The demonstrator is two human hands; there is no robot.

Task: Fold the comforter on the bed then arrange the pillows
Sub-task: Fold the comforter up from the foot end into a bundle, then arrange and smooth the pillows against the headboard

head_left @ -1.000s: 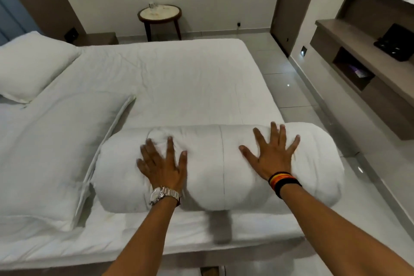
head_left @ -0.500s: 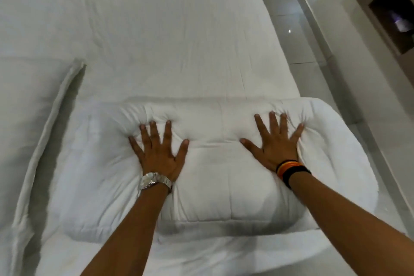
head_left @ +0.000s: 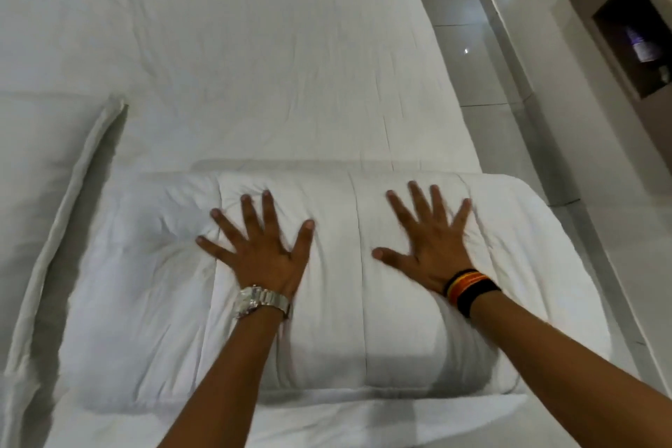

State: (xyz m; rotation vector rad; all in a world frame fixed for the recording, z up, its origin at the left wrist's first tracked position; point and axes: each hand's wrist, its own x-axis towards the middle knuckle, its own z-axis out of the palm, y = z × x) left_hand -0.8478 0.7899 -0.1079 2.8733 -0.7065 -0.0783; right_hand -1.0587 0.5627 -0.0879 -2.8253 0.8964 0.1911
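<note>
The comforter (head_left: 363,320) lies folded into one thick white bundle at the near edge of the bed (head_left: 254,47), its right end reaching the bed's right side. A stitched seam runs front to back down its middle, between the two hands.

The left hand (head_left: 262,258) presses flat on the bundle left of the seam, fingers spread wide and holding nothing; the fabric dimples around its fingertips. The right hand (head_left: 429,251) lies flat right of the seam, fingers likewise splayed and empty, slightly blurred.

The step in hand looks like flattening the fold to push out trapped air. To do it well, the palms should bear down evenly on both halves, then sweep outward toward the ends so the puffed near edge settles rather than springing back. The layers should stay squared, and the right end should not be pushed off the mattress.

Counts: one comforter, two hands. One pillow (head_left: 43,193) shows at the left, just beside the bundle, with its flanged edge toward it; the pillows are not yet arranged. A watch (head_left: 260,300) sits on the left wrist, and a striped band (head_left: 471,287) on the right.
</note>
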